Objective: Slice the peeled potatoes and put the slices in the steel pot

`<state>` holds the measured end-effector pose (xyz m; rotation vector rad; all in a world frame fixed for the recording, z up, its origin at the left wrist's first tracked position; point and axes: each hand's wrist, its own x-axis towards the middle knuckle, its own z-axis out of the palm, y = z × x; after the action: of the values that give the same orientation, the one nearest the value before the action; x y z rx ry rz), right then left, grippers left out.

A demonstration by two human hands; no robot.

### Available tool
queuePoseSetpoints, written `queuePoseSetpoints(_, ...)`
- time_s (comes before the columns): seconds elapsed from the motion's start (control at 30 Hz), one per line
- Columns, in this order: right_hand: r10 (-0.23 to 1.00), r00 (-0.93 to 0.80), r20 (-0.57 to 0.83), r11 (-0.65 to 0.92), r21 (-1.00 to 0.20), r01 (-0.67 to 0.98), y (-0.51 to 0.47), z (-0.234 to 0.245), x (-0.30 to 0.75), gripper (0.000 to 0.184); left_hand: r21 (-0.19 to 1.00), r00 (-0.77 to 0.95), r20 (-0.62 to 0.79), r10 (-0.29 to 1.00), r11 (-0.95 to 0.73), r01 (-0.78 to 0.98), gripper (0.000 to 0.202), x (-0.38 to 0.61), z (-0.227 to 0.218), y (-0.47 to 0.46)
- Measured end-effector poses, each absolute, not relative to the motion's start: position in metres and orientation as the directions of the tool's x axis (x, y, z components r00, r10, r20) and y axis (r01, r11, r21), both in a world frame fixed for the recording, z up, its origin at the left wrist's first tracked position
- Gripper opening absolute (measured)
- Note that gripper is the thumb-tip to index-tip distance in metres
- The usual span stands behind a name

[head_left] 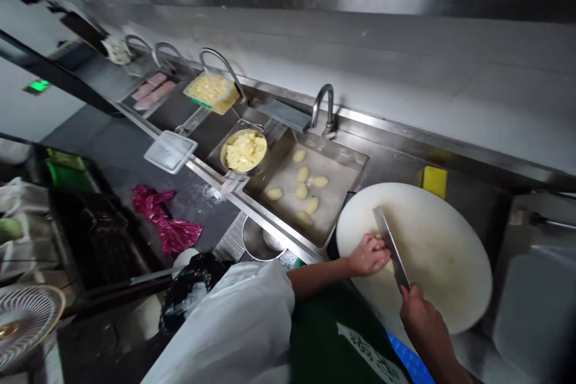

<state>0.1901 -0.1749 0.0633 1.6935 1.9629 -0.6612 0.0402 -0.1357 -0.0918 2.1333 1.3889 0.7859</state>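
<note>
A round white cutting board point(432, 246) lies on the steel counter. My left hand point(369, 255) is curled over a peeled potato point(387, 265) at the board's near left edge and holds it down. My right hand point(416, 306) grips the handle of a cleaver point(390, 246), whose blade stands edge-down against the fingers of my left hand. Most of the potato is hidden under the hand and blade.
Left of the board, a sink point(342, 159) holds several peeled potatoes point(303, 189) in water under a tap point(324, 107). A metal bowl point(245, 151) and a tray point(212, 91) hold cut potato pieces. A pink bag point(168, 225) lies on the floor. A yellow sponge point(434, 181) sits behind the board.
</note>
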Motion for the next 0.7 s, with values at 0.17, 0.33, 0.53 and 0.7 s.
queuePoseSetpoints(0.17, 0.791, -0.137, -0.597, 0.136, -0.047, 0.990, -0.168, 0.052, 0.184, 0.037, 0.689, 0.248, 0.275, 0.929, -0.371, 0.622, 0.030, 0.035, -0.082, -0.139)
queuePoseSetpoints(0.33, 0.809, -0.154, -0.567, 0.140, -0.069, 0.988, -0.168, 0.057, 0.184, 0.036, 0.703, 0.214, 0.279, 0.936, -0.351, 0.619, 0.032, 0.023, -0.022, -0.113)
queuePoseSetpoints(0.53, 0.822, -0.190, -0.538, 0.186, -0.062, 0.981, -0.174, 0.047, 0.184, 0.040, 0.424, 0.410, 0.455, 0.790, -0.597, 0.681, 0.036, 0.030, 0.061, -0.059)
queuePoseSetpoints(0.7, 0.840, -0.176, -0.513, 0.173, -0.054, 0.983, -0.171, 0.043, 0.181, 0.038, 0.270, 0.614, 0.364, 0.701, -0.710, 0.651, 0.036, 0.044, 0.062, -0.043)
